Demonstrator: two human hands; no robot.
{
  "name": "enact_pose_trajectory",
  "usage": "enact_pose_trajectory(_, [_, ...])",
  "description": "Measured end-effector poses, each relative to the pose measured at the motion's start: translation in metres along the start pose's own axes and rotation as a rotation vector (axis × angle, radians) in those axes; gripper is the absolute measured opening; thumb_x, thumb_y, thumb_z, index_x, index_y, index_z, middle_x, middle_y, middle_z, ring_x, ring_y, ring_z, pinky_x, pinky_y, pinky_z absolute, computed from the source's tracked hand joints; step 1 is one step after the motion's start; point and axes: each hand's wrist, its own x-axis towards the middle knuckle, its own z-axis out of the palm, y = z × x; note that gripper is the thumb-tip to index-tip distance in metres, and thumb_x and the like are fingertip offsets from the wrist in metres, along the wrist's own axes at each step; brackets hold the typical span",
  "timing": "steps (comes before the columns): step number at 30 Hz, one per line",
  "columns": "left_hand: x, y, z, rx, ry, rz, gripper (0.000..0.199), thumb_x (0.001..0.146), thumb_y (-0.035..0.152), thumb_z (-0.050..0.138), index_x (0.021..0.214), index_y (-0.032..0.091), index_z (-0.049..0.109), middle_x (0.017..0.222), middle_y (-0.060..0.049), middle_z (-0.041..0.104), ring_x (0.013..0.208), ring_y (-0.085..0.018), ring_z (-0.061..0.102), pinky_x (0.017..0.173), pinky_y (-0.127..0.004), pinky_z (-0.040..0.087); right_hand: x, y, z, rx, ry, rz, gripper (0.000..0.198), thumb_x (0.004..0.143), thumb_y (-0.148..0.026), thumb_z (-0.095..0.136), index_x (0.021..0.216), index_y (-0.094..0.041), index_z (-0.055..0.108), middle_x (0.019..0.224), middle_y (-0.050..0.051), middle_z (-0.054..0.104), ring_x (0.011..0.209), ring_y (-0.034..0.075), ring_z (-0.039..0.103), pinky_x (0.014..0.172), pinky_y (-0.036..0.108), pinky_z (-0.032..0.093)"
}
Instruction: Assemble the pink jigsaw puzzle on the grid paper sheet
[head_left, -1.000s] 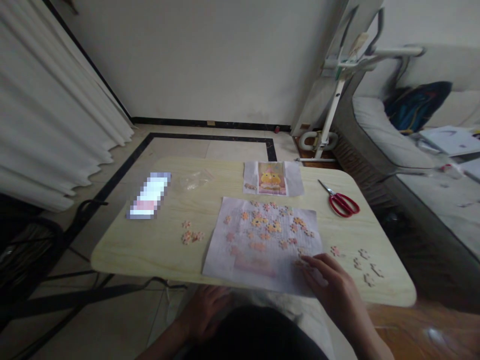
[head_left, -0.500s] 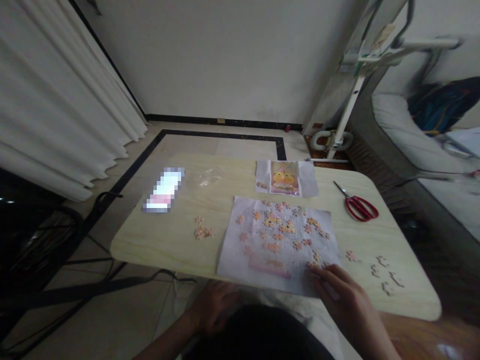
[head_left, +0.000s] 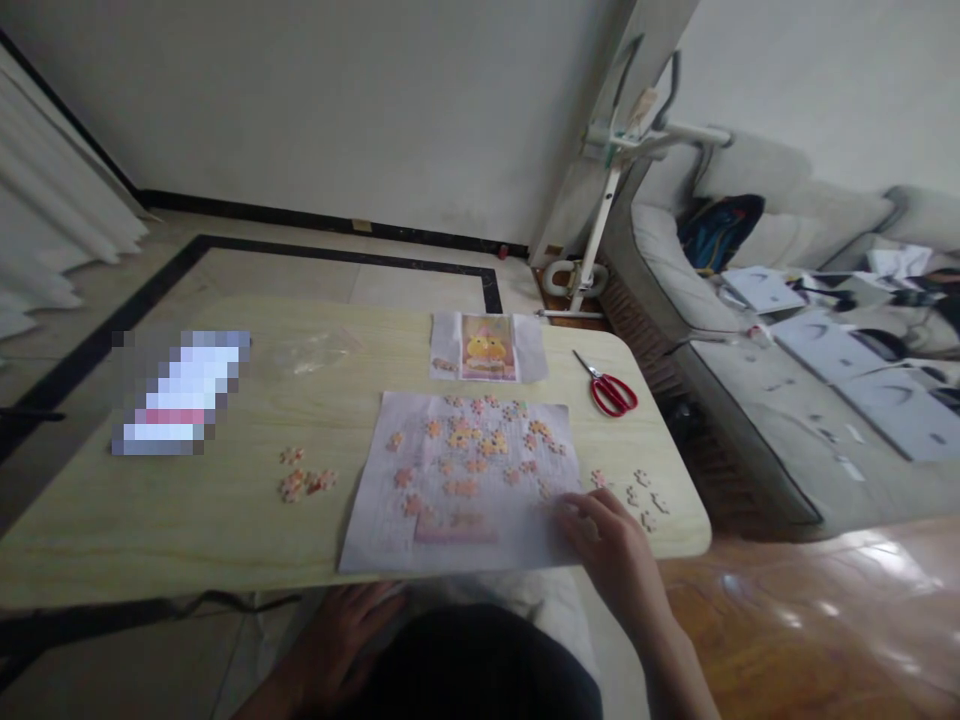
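A white sheet of paper (head_left: 375, 545) lies on the table with many small jigsaw pieces (head_left: 491, 443) spread over it. Along its lower part is a joined pink strip of puzzle (head_left: 457, 528). My right hand (head_left: 606, 535) rests at the sheet's right edge, fingers bent and tips drawn together; whatever they pinch is hidden. Just beyond it, several loose pieces (head_left: 646, 500) lie on bare tabletop. My left hand (head_left: 356, 620) lies below the table's near edge, by my lap, fingers extended and holding nothing visible.
A picture card (head_left: 487, 348) with a yellow figure lies behind the sheet. Red-handled scissors (head_left: 613, 395) are to its right. On the left are a blurred-out phone (head_left: 180, 385), a clear plastic bag (head_left: 311, 352) and a small cluster of pieces (head_left: 294, 485). A sofa (head_left: 765, 430) stands to the right.
The view has swung to the right, so the table appears shifted left and more of the sofa shows. My right hand has moved slightly away from me along the sheet's right side.
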Motion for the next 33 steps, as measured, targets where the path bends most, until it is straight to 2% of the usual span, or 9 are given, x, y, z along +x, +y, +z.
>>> enact_pose_trajectory(4, [-0.002, -0.002, 0.002, 0.073, 0.050, 0.036, 0.058, 0.091, 0.040, 0.048, 0.147, 0.029, 0.039, 0.137, -0.003, 0.060, 0.117, -0.024, 0.058, 0.095, -0.035, 0.047, 0.000, 0.001, -0.001, 0.011, -0.019, 0.025, 0.022, 0.094, -0.036, 0.055, 0.098, -0.022, 0.071, 0.088, 0.006, 0.064, 0.077, 0.020, 0.065, 0.068, 0.031, 0.051])
enact_pose_trajectory(10, [0.000, -0.001, 0.000, 0.044, 0.083, 0.054, 0.060, 0.092, 0.041, 0.047, 0.150, 0.029, 0.035, 0.135, -0.004, 0.060, 0.116, -0.025, 0.057, 0.095, -0.035, 0.045, -0.001, 0.003, 0.001, 0.028, 0.000, 0.039, 0.022, 0.093, -0.035, 0.056, 0.103, -0.021, 0.070, 0.085, 0.005, 0.062, 0.073, 0.019, 0.063, 0.067, 0.030, 0.050])
enact_pose_trajectory(17, [0.000, 0.000, 0.000, 0.044, 0.047, 0.036, 0.059, 0.091, 0.039, 0.045, 0.148, 0.027, 0.037, 0.137, -0.004, 0.060, 0.118, -0.025, 0.058, 0.094, -0.035, 0.047, -0.001, 0.007, 0.004, 0.055, 0.008, 0.019, 0.021, 0.094, -0.032, 0.054, 0.099, -0.021, 0.071, 0.087, 0.006, 0.064, 0.075, 0.019, 0.064, 0.068, 0.029, 0.050])
enact_pose_trajectory(25, [-0.006, 0.001, 0.006, -0.024, -0.093, -0.063, 0.062, 0.088, 0.033, 0.049, 0.149, 0.031, 0.035, 0.143, -0.003, 0.054, 0.124, -0.026, 0.056, 0.099, -0.037, 0.048, 0.000, 0.009, 0.005, 0.039, 0.065, -0.015, 0.026, 0.093, -0.035, 0.055, 0.104, -0.018, 0.071, 0.083, 0.006, 0.063, 0.070, 0.018, 0.063, 0.066, 0.029, 0.051])
enact_pose_trajectory(33, [-0.005, -0.001, 0.006, -0.072, -0.093, -0.067, 0.068, 0.085, 0.034, 0.053, 0.149, 0.033, 0.033, 0.144, -0.004, 0.053, 0.125, -0.028, 0.055, 0.101, -0.041, 0.048, 0.000, 0.015, 0.007, -0.010, 0.020, -0.036, 0.027, 0.093, -0.039, 0.055, 0.102, -0.020, 0.072, 0.085, 0.006, 0.065, 0.069, 0.018, 0.065, 0.061, 0.028, 0.053])
